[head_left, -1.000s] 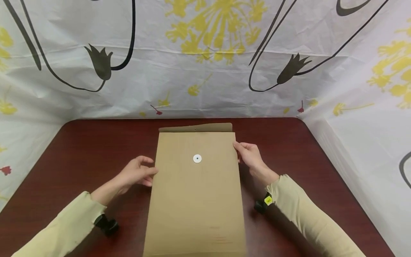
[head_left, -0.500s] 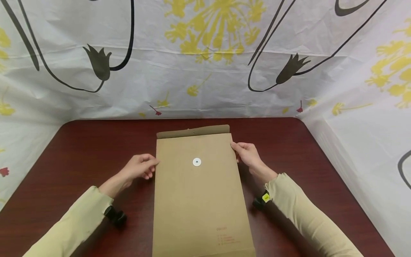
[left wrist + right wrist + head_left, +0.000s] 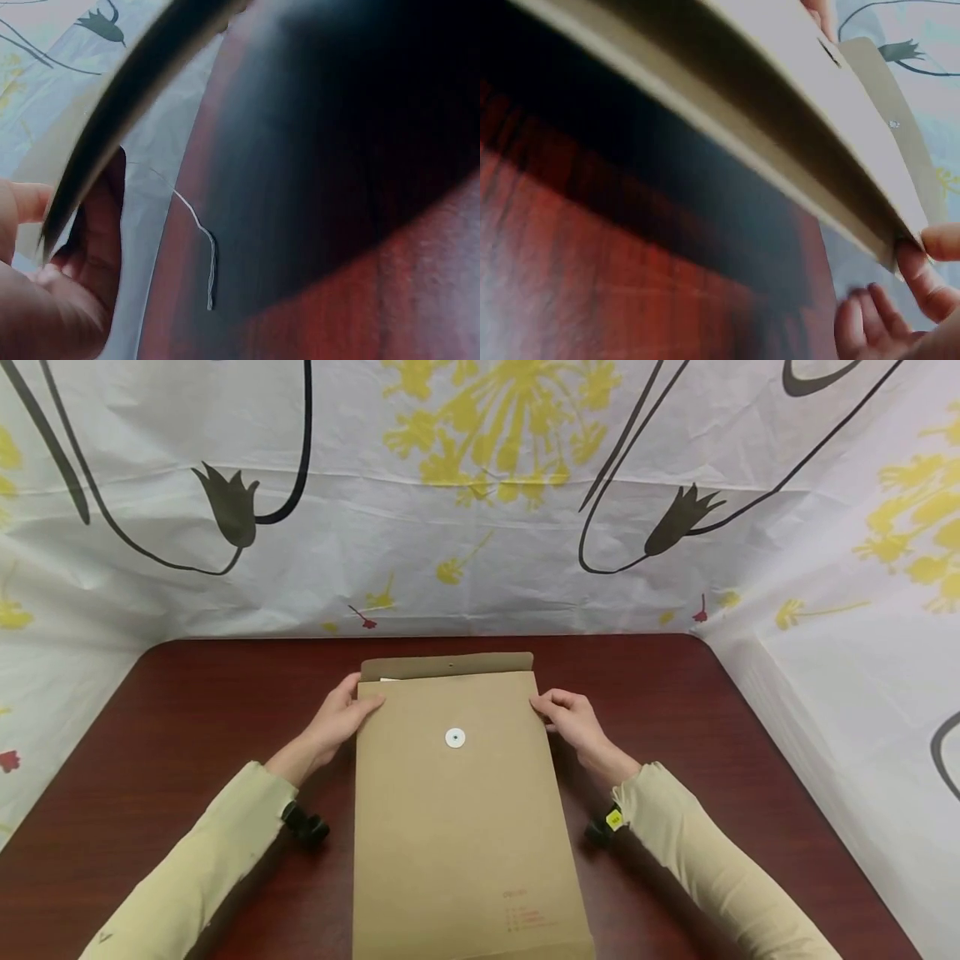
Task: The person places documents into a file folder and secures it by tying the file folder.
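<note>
A brown kraft-paper document envelope (image 3: pixel 457 810) is held up over the table, its top flap (image 3: pixel 450 666) raised. A white round button (image 3: pixel 455 738) sits on its front. At the upper left edge my left hand (image 3: pixel 327 722) grips it, thumb on the front and fingers behind. My right hand (image 3: pixel 576 724) pinches the upper right edge; in the right wrist view its thumb and index finger hold the corner of the folded side. A sliver of something white (image 3: pixel 389 679) shows at the mouth. In the left wrist view a thin pale string (image 3: pixel 212 259) hangs behind the envelope.
The dark red wooden table (image 3: pixel 225 710) lies below, with rounded far corners. A white patterned cloth (image 3: pixel 337 568) closes off the back and both sides. Each wrist carries a small black camera, such as the left wrist camera (image 3: pixel 306 827).
My left hand has slid up the left edge to near the top corner and now grips it. The envelope has shifted slightly left at its top, and a white sliver now shows at its mouth.
</note>
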{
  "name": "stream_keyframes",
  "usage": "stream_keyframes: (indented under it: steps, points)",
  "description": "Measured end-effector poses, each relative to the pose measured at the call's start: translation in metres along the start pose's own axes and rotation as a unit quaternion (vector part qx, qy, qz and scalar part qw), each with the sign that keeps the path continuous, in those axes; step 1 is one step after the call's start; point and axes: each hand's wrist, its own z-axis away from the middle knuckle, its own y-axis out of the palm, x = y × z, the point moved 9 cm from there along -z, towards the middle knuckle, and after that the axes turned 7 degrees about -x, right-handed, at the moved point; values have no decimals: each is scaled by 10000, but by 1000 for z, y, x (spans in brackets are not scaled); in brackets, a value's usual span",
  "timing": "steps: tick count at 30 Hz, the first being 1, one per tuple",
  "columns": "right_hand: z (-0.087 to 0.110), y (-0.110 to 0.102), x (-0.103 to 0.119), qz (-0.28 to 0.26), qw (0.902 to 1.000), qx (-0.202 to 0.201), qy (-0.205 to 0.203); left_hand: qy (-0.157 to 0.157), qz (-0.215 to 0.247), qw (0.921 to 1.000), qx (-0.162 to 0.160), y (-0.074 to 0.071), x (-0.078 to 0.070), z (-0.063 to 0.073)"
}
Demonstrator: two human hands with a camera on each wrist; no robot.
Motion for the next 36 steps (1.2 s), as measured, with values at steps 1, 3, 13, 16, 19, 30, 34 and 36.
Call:
stream_keyframes:
  steps: [1,3,13,16,19,30,34,36]
  points:
    - [-1,2,0,-61,10000,46,24,108,54,9999,-5,1,-2,-2]
    - [-3,4,1,-255,9995,114,130,276,258,9993,40,3,-5,-4]
    - [-15,8,22,-521,9957,600,-466,469,877,9950,10,4,-9,-7]
    - [-15,11,24,-548,9945,666,-591,578,803,9951,-27,3,-9,-7]
    - [-16,12,23,-663,9933,617,-721,721,805,9941,-13,2,-9,-7]
    - [-17,11,25,-543,9910,46,-1221,513,1243,9908,164,3,-8,-5]
    - [-17,12,20,-1044,9917,130,-735,615,1079,9922,64,3,-9,-6]
    - [-17,13,18,-1325,9895,124,-558,637,626,9959,-145,2,-9,-7]
